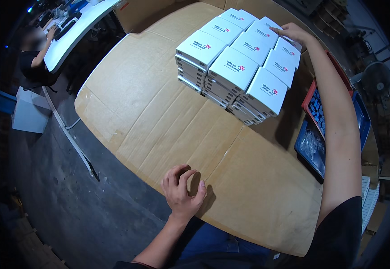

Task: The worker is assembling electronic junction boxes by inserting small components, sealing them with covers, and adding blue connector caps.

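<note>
Several stacks of flat white boxes (234,68) stand together at the far side of a cardboard-covered table. Each has dark and red print on top, and the near stacks show small dark openings along their sides. My right hand (292,34) reaches to the far right corner of the stacks, its fingers bent over a white box there; its palm side is partly hidden. Near the table's front edge, my left hand (182,192) hovers over the brown cardboard (172,130). Its fingers are curled but apart, with nothing between them.
At the right, a red bin (309,101) holds small blue and dark pieces, and a blue bin (303,143) holds clear plastic. A fan (376,78) stands farther right. Another person (32,56) sits at a white table (76,38) at the upper left.
</note>
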Demonstrator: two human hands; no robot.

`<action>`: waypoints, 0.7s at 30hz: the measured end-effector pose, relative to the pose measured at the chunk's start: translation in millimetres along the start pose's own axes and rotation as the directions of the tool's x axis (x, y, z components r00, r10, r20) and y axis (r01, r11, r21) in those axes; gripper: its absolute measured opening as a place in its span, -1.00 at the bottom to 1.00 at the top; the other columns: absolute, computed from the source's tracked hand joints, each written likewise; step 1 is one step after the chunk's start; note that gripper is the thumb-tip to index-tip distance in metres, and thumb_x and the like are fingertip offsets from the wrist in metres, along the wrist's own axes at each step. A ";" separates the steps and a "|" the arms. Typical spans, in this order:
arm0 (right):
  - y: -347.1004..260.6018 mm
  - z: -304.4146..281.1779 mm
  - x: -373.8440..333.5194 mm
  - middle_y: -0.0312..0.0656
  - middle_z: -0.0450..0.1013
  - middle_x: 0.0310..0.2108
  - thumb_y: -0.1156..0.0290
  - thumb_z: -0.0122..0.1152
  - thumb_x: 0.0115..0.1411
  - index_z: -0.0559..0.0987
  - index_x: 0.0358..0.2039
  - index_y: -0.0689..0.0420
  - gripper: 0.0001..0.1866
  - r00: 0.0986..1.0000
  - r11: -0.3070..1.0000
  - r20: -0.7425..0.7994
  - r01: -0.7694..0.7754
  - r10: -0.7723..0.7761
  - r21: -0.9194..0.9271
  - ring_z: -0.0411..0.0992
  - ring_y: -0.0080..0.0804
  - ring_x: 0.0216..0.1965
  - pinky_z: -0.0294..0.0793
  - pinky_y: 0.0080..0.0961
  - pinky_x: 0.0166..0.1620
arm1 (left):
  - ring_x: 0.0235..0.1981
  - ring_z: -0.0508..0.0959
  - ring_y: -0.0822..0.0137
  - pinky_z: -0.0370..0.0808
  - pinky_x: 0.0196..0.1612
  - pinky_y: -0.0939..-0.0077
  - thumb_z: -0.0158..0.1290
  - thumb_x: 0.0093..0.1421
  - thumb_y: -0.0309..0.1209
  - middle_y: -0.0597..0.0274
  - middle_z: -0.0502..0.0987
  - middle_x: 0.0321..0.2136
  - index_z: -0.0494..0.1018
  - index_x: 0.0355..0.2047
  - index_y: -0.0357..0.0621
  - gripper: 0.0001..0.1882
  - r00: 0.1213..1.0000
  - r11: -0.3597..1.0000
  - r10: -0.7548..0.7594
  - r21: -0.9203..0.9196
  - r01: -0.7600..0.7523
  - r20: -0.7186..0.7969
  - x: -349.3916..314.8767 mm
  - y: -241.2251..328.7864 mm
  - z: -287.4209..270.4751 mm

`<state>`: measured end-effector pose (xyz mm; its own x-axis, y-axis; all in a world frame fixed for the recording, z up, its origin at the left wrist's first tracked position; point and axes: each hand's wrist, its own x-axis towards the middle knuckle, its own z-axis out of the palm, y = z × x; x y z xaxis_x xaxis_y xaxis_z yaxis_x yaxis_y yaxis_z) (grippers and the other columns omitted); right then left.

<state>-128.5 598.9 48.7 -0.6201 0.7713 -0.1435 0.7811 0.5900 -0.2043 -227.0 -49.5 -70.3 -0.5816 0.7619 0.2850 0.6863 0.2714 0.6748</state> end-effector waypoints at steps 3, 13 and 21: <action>-12.3 8.3 -1.5 -0.01 0.66 -0.26 -0.55 0.44 -0.13 0.72 -0.18 0.21 -0.04 0.988 0.989 -0.152 0.060 -0.039 0.134 0.63 -0.19 -0.06 0.52 -0.10 0.11 | 0.10 0.46 0.04 0.34 0.17 0.14 0.29 0.08 -0.29 0.09 0.54 -0.01 0.59 -0.15 -0.10 -0.67 1.000 1.000 -0.008 0.030 0.008 -0.005 -4.6 -0.2 -6.6; -82.1 -26.6 -75.9 -0.31 0.50 -0.32 0.44 0.59 0.11 0.53 -0.22 0.16 -0.65 0.622 0.799 -0.783 0.457 0.027 0.390 0.42 -0.56 -0.26 0.46 -0.50 -0.19 | 0.08 0.48 0.04 0.36 0.15 0.15 0.27 0.12 -0.35 0.11 0.54 0.01 0.60 -0.15 -0.11 -0.72 0.998 1.000 0.005 0.017 -0.004 -0.067 -5.1 1.3 -3.6; -108.9 -36.3 -287.6 -0.24 0.61 -0.20 0.58 0.44 0.24 0.56 -0.05 0.25 -0.70 0.619 0.617 -0.779 0.650 -0.094 0.443 0.58 -0.58 -0.14 0.61 -0.55 -0.06 | 0.08 0.50 0.05 0.35 0.15 0.12 0.29 0.13 -0.29 0.14 0.56 -0.02 0.58 -0.14 -0.09 -0.69 0.989 0.997 0.083 -0.002 -0.084 -0.124 -16.0 -2.9 -0.5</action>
<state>-32.5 321.5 147.4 -0.4004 0.6086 0.6850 0.0468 0.7602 -0.6481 -219.9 -62.8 -76.4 -0.5727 0.7026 0.4223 0.7317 0.2058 0.6498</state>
